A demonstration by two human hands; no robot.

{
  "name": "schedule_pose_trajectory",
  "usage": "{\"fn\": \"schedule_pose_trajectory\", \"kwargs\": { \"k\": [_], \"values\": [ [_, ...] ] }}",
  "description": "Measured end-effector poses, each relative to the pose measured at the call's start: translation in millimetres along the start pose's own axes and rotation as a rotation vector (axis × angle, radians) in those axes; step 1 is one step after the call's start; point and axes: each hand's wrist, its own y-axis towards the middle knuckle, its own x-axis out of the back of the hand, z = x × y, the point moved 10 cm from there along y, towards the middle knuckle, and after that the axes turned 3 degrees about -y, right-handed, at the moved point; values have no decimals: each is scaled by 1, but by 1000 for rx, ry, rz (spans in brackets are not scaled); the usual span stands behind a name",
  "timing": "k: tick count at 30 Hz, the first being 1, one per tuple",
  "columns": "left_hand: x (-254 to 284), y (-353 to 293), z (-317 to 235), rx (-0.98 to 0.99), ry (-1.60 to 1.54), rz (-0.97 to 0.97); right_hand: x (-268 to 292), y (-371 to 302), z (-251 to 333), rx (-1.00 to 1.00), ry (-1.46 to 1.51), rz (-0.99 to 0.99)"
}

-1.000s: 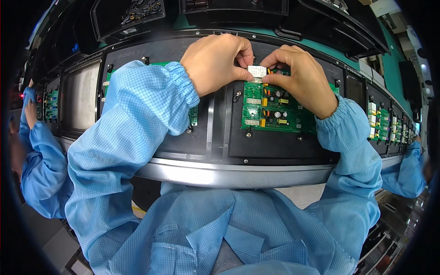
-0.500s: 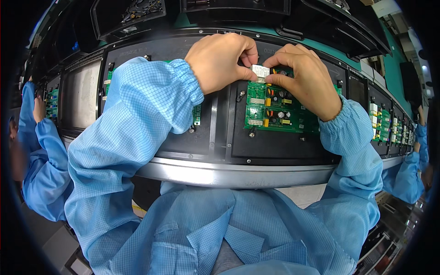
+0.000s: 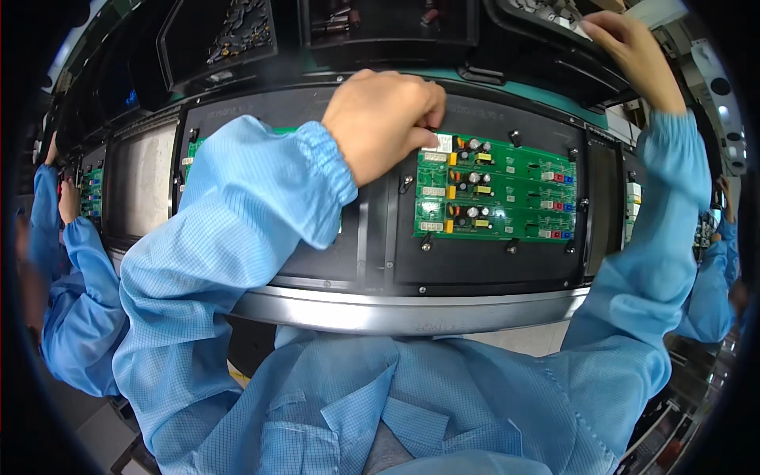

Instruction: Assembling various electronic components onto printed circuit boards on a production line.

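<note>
My left hand (image 3: 388, 119) is bent over the top left corner of a green circuit board panel (image 3: 514, 190). Its curled fingers and thumb close at a white block-shaped component (image 3: 443, 143), whose left side the thumb hides. Three similar rows fill the panel, each with capacitors, yellow parts and white connectors. Up at the far right, my right hand (image 3: 633, 59) is at the rim of a black bin (image 3: 554, 36) of small white parts. Its thumb and finger come together there beside something white; I cannot make out what is between them.
The panel lies in a black fixture (image 3: 475, 265) with small clamps around it. A metal rail (image 3: 419, 311) runs along the near edge. Black bins of dark parts (image 3: 241, 32) stand behind. People in blue sleeves (image 3: 87, 269) work at both sides.
My right hand has left the white component and moved up and right to the bin. My left hand stays at the component. The view has shifted slightly, and more of the panel shows.
</note>
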Motion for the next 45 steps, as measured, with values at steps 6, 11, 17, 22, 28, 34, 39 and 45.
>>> {"fn": "schedule_pose_trajectory", "kwargs": {
  "k": [6,11,17,22,28,34,39,45],
  "values": [
    [57,36,-98,-497,210,-277,-78,36,-3,-106,79,617],
    [34,132,-92,-386,193,-44,-81,35,28,518,142,141],
    [17,174,-68,-326,308,-51,-67,-13,56,742,305,204],
    [6,180,-59,-279,398,-21,-80,-10,55,906,468,256],
    [-6,176,-31,-226,492,11,-133,78,39,120,-214,649],
    [-4,175,-18,-190,573,21,-74,51,45,-96,164,312],
    [5,176,-11,-163,629,6,-25,-1,63,-83,378,-171],
    [41,132,-49,-445,252,-207,1,-80,125,108,388,-518]
  ]
}}
